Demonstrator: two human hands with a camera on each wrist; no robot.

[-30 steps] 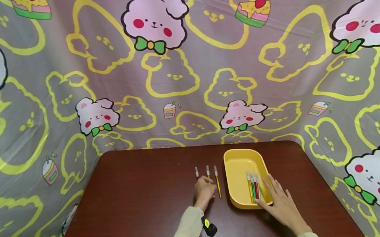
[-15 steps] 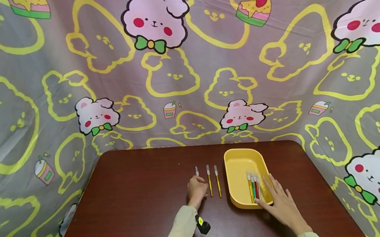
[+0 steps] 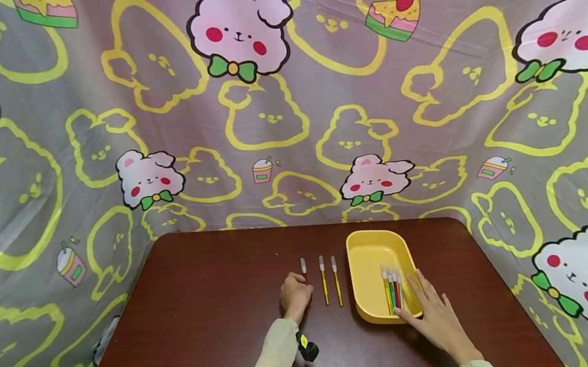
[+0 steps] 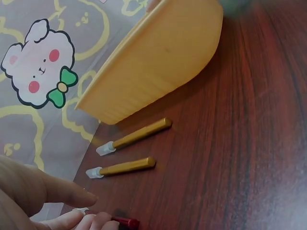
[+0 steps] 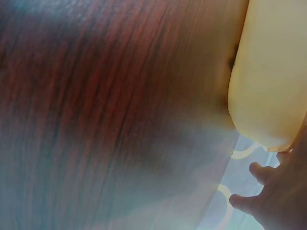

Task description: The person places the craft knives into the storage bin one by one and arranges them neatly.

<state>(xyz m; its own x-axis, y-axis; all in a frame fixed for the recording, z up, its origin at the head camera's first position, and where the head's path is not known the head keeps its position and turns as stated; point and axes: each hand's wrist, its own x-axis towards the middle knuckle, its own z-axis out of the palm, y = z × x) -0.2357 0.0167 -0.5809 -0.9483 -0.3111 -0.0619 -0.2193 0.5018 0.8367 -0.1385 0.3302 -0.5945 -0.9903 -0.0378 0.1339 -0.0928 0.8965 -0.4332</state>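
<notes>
My left hand [image 3: 295,295] grips a red craft knife [image 4: 128,222] lying on the table; its index finger reaches over the translucent cap and the other fingers cover most of the handle. To the right lie two gold-handled craft knives, one nearer [image 3: 324,281] and one farther [image 3: 337,282], parallel with caps pointing away. A yellow plastic tray [image 3: 364,248] stands beside them. In it lie several capped craft knives [image 3: 392,291], with yellow, green and red handles visible. Spread over the tray's right rim, my right hand [image 3: 437,316] rests with fingers extended and thumb at the near corner.
Everything stands on a dark red-brown wooden table [image 3: 206,319]. A printed fabric curtain [image 3: 283,98] with rabbit faces surrounds its back and sides. A black camera [image 3: 308,349] is strapped to the left wrist.
My left hand has moved left from the middle gold craft knife to the red one, which has shifted slightly left. The right hand and tray have stayed in place.
</notes>
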